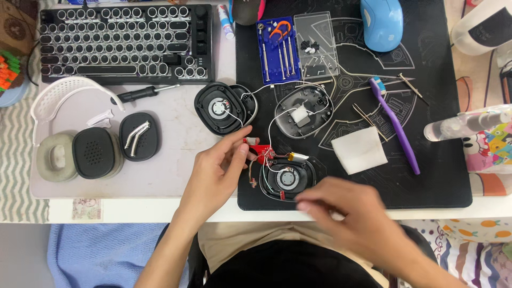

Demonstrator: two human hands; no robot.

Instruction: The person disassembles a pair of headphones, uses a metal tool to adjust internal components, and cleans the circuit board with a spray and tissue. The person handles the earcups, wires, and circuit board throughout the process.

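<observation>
Red circuit board (260, 151) lies at centre frame, long axis roughly left-right, wired to the open earcup (287, 178) below it. Left hand (213, 173) fingers pinch its left end. Right hand (352, 218), blurred, hovers lower right, fingers loosely apart. Black mat (426, 176) on white tabletop (176, 128).

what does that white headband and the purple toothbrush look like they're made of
The headband looks like white plastic mesh: small holes run along its arc, and the finish looks matte. The toothbrush looks like smooth moulded plastic, purple throughout, with white and blue bristles, probably nylon.
</observation>
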